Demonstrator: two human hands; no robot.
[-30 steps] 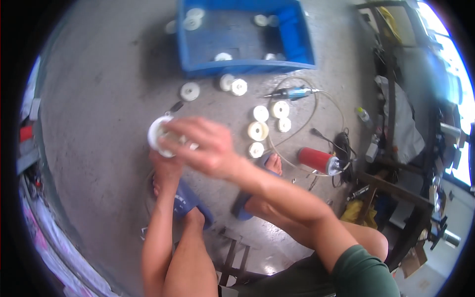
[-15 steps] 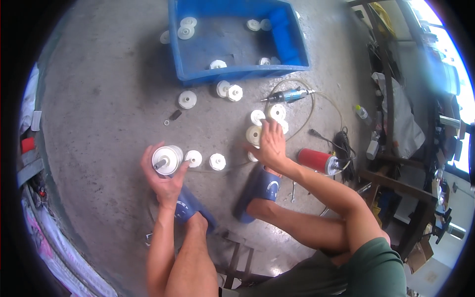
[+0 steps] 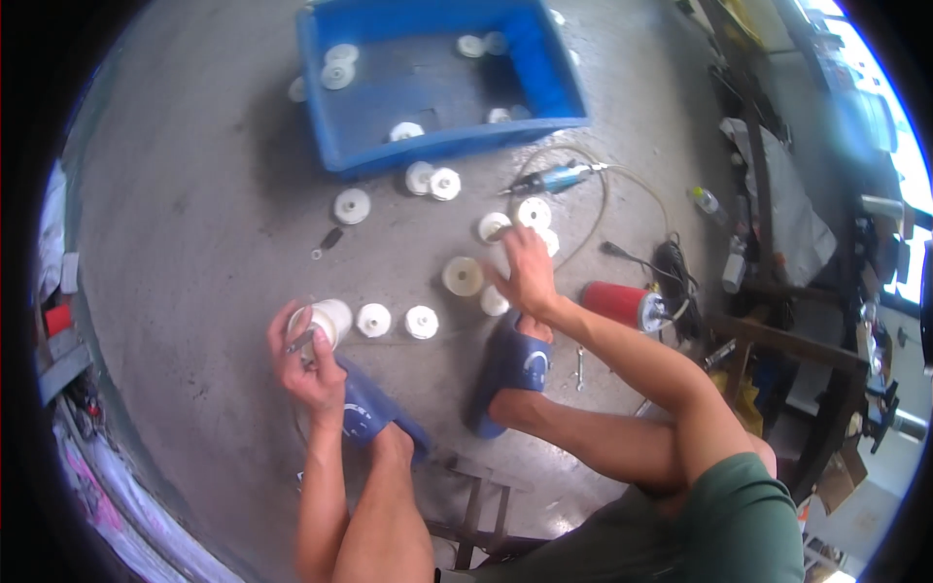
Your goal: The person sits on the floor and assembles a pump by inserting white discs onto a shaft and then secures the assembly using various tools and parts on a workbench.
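Note:
My left hand (image 3: 309, 369) is closed round a white cylindrical part (image 3: 335, 316) at the left, above my left slipper. A grey metal shaft (image 3: 301, 340) juts from its near end. The part leans, and fingers cover some of it. My right hand (image 3: 530, 277) has thumb and fingers apart, over a cluster of round plastic pieces. Its fingertips are by a white disc (image 3: 494, 228); whether they touch it I cannot tell. A cream ring (image 3: 463, 276) lies left of the thumb, and another white disc (image 3: 495, 300) sits below. Two white knobbed discs (image 3: 374, 320) (image 3: 421, 323) lie between my hands.
Beyond stands a blue crate (image 3: 447, 146) with white discs in it. An air screwdriver (image 3: 554, 181) with a looped hose lies at right, near a red cylinder (image 3: 614, 304) and a black cable (image 3: 671, 272). A wrench (image 3: 580, 369) lies beside my right slipper (image 3: 520, 364).
The cream ring has moved left, away from the cluster. The white part in my left hand has tipped, its shaft end now toward me. The whole view has shifted slightly.

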